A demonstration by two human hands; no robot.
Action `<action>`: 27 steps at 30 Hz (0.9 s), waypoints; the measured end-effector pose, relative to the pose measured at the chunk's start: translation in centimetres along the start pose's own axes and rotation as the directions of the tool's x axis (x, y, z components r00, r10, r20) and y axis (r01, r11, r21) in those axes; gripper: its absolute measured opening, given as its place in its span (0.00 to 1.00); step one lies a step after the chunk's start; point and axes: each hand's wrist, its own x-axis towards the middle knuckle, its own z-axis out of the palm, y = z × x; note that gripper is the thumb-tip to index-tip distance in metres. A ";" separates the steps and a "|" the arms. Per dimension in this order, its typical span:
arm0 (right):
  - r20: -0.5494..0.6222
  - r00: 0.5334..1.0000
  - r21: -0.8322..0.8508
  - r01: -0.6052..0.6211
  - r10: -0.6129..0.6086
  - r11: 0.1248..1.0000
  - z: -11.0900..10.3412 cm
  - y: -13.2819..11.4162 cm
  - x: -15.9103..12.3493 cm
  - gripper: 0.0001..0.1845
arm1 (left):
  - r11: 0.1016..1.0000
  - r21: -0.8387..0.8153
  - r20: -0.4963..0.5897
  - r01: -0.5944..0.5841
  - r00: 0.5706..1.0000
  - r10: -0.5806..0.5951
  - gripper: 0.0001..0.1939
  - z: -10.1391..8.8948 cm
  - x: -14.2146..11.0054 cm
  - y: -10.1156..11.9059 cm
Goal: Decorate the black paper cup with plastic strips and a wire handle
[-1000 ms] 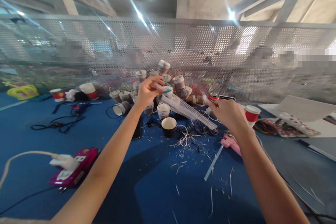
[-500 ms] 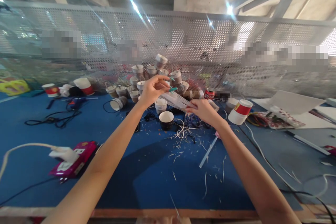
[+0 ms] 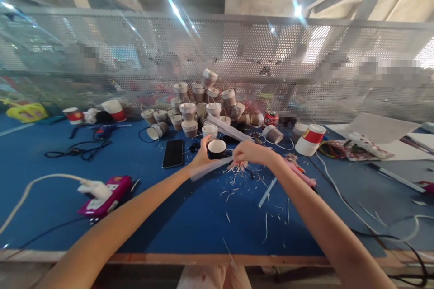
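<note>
My left hand (image 3: 200, 159) and my right hand (image 3: 249, 153) are low over the blue table (image 3: 190, 221), close together. Between them runs one clear glue stick (image 3: 212, 168), slanting down to the left. My left hand's fingers are closed round its middle. My right hand pinches its right end. Just behind the hands stands a dark paper cup with a white inside (image 3: 217, 148). A bundle of clear glue sticks (image 3: 228, 129) lies behind that cup, against the heap of small paper cups (image 3: 200, 101).
A black phone (image 3: 173, 153) lies left of the hands. A pink power strip (image 3: 107, 192) with a plug and cables is at the left, a pink glue gun (image 3: 300, 172) and a red-and-white cup (image 3: 310, 139) at the right. Glue shavings (image 3: 244, 189) litter the cloth. A perforated metal screen (image 3: 237, 54) closes the back.
Both hands came down from in front of the cup heap to the table. The bundle they held now lies by the cups, and a single stick is between them.
</note>
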 end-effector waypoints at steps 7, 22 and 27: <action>-0.240 0.950 -0.600 0.019 -0.202 0.800 3.1 1.1 0.3 0.27 | 0.933 -0.334 -0.093 0.132 0.981 -0.172 0.41 -0.1 -0.3 0.1; -0.500 0.548 -0.242 -0.832 0.671 0.499 3.7 9.4 -14.0 0.22 | 0.395 -0.842 0.231 0.366 0.908 -0.350 0.16 0.0 -1.2 2.2; -0.603 0.408 -0.086 -0.887 0.685 0.454 4.0 8.0 -12.3 0.20 | 0.252 -0.837 0.427 0.486 0.867 -0.255 0.22 0.2 -1.6 2.1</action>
